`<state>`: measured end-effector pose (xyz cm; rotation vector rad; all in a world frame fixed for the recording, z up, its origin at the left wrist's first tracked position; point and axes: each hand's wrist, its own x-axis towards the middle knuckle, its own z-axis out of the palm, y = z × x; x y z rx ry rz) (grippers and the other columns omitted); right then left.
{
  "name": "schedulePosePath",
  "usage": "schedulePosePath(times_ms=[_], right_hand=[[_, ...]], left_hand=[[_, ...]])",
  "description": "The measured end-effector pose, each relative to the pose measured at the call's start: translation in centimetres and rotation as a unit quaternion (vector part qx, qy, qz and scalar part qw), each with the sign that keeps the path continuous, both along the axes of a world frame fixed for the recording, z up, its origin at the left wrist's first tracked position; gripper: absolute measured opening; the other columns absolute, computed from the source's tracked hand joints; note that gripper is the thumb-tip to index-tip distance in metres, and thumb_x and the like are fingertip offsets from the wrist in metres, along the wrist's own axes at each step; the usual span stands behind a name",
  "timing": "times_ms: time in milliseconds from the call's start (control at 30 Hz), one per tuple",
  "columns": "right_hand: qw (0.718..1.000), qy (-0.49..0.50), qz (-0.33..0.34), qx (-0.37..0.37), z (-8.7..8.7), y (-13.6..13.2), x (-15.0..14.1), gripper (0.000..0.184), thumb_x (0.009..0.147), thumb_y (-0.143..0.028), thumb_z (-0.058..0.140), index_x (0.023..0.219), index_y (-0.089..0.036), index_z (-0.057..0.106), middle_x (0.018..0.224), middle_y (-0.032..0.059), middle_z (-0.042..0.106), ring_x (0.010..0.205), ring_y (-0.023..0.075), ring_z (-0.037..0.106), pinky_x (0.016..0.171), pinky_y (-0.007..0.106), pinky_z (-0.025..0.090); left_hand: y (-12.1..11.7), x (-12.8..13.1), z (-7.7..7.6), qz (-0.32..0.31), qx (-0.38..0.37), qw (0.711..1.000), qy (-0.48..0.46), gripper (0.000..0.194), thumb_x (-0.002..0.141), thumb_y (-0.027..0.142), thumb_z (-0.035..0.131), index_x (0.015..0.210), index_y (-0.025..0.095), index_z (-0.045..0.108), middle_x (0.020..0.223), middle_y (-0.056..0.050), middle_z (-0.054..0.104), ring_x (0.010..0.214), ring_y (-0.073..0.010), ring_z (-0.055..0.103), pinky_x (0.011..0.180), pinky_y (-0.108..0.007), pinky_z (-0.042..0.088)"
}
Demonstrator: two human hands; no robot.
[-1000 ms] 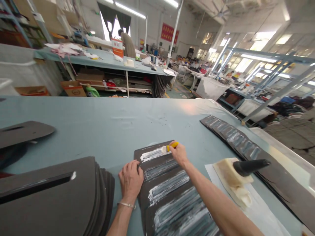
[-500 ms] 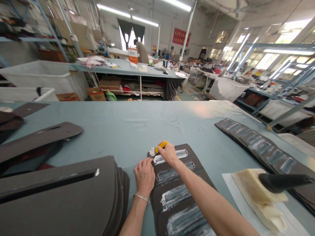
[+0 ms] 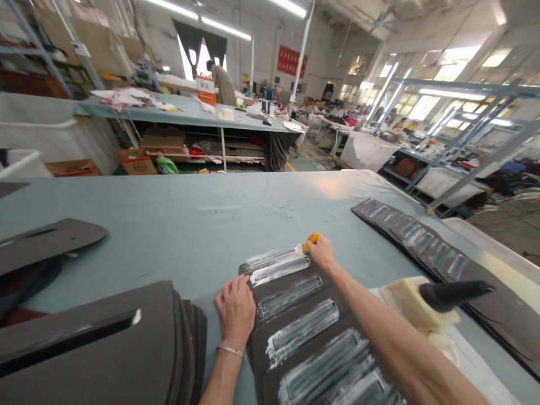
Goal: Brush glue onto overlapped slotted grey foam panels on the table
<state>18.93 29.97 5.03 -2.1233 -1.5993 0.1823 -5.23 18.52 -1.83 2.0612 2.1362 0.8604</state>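
Note:
My right hand [image 3: 322, 252] grips a brush with a yellow handle [image 3: 313, 241], its white-coated bristles touching the far edge of a dark grey panel [image 3: 291, 288]. The panel lies with others overlapped in a row toward me, their slots ringed by streaks of wet white paste. My left hand [image 3: 236, 308] rests with its palm down at the panel's left edge, fingers stretched forward and touching it. A stack of larger dark grey pieces [image 3: 105, 349] with a long slot lies to the left of that hand.
A cream container [image 3: 407, 301] with a black handle [image 3: 453, 293] stands on a white sheet [image 3: 476, 360] at the right. Beyond it lies another row of coated panels [image 3: 405, 230]. Slotted dark pieces [image 3: 63, 239] lie at the left. A person [image 3: 223, 84] bends at a far table [image 3: 169, 115].
My right hand has swept the brush rightward along the panel's far edge, leaving a white streak. My left hand stays at the panel's edge. The whole view has shifted slightly.

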Motion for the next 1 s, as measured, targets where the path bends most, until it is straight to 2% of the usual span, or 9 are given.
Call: schedulePosePath(times_ms=[100,267,333,500,633,700,833,933,1000], right_hand=[[0.999,-0.02,-0.011,0.025,0.6,0.1,0.1,0.019,0.075,-0.022,0.049,0.084,-0.021,0.066,0.069,0.0014,0.063,0.064,0.0141,0.053,0.059,0.022,0.032],[0.98,0.106,0.167,0.032,-0.9,-1.7,-8.9,0.016,0.077,-0.029,0.052,0.083,-0.023,0.066,0.063,-0.0036,0.061,0.06,0.0115,0.053,0.058,0.019,0.035],[0.974,0.128,0.188,0.018,-1.5,-1.8,-9.7,0.016,0.074,-0.03,0.054,0.082,-0.023,0.066,0.063,-0.0039,0.061,0.06,0.0116,0.053,0.058,0.019,0.035],[0.996,0.086,-0.009,0.031,-1.1,-0.4,-0.5,0.02,0.072,-0.022,0.048,0.079,-0.019,0.066,0.07,0.0006,0.063,0.067,0.0135,0.055,0.063,0.021,0.037],[0.996,0.05,-0.046,0.056,-0.2,-0.1,4.0,0.021,0.071,-0.023,0.046,0.078,-0.019,0.066,0.069,0.001,0.062,0.067,0.0142,0.054,0.064,0.022,0.037],[0.995,0.065,-0.026,0.074,-0.1,-0.5,2.4,0.021,0.072,-0.025,0.046,0.079,-0.02,0.065,0.066,-0.0006,0.06,0.063,0.0136,0.052,0.062,0.022,0.036],[0.982,0.155,0.068,0.082,-0.4,-2.1,-5.7,0.019,0.074,-0.032,0.049,0.078,-0.021,0.064,0.055,-0.0043,0.052,0.054,0.0124,0.048,0.056,0.022,0.035],[0.956,0.235,0.167,0.048,-1.1,-2.7,-11.0,0.019,0.074,-0.035,0.052,0.08,-0.022,0.065,0.052,-0.0061,0.051,0.052,0.0113,0.047,0.054,0.021,0.035],[0.948,0.253,0.191,0.023,-1.5,-2.4,-12.0,0.018,0.073,-0.034,0.054,0.079,-0.022,0.066,0.054,-0.0059,0.054,0.053,0.011,0.049,0.054,0.02,0.036]], left_hand=[[0.0,0.1,0.1,0.003,0.001,1.0,0.013,0.031,0.092,0.022,0.035,0.115,0.023,0.057,0.117,-0.005,0.06,0.112,-0.0233,0.047,0.091,-0.039,0.033],[0.1,0.1,-0.3,0.003,0.008,1.0,0.026,0.031,0.092,0.021,0.035,0.113,0.023,0.058,0.116,-0.005,0.061,0.11,-0.0222,0.049,0.089,-0.037,0.033],[0.1,0.1,-0.4,0.001,0.011,1.0,0.027,0.031,0.092,0.02,0.036,0.112,0.023,0.058,0.115,-0.005,0.061,0.109,-0.0223,0.049,0.088,-0.037,0.034],[0.1,0.1,-0.6,-0.001,0.029,0.999,0.016,0.03,0.089,0.018,0.039,0.112,0.022,0.059,0.115,-0.007,0.061,0.11,-0.0234,0.049,0.09,-0.039,0.033],[0.3,0.0,-0.8,-0.002,0.03,1.0,-0.002,0.03,0.089,0.019,0.04,0.113,0.023,0.058,0.115,-0.007,0.061,0.11,-0.0243,0.049,0.091,-0.041,0.033],[0.4,-0.2,-1.1,0.006,0.027,0.999,-0.032,0.03,0.089,0.021,0.04,0.114,0.021,0.056,0.114,-0.007,0.061,0.109,-0.0236,0.05,0.091,-0.04,0.035],[0.1,-0.8,-1.5,0.005,0.04,0.995,-0.093,0.027,0.09,0.022,0.039,0.111,0.019,0.056,0.113,-0.008,0.061,0.108,-0.0207,0.052,0.091,-0.036,0.038],[-0.6,-1.0,-1.4,-0.037,0.032,0.997,-0.064,0.026,0.089,0.019,0.039,0.103,0.023,0.06,0.113,-0.005,0.062,0.11,-0.0203,0.052,0.094,-0.036,0.037],[-1.1,-1.0,-1.2,-0.046,0.027,0.998,-0.045,0.027,0.088,0.016,0.039,0.102,0.024,0.061,0.112,-0.005,0.063,0.109,-0.0204,0.052,0.094,-0.037,0.036]])
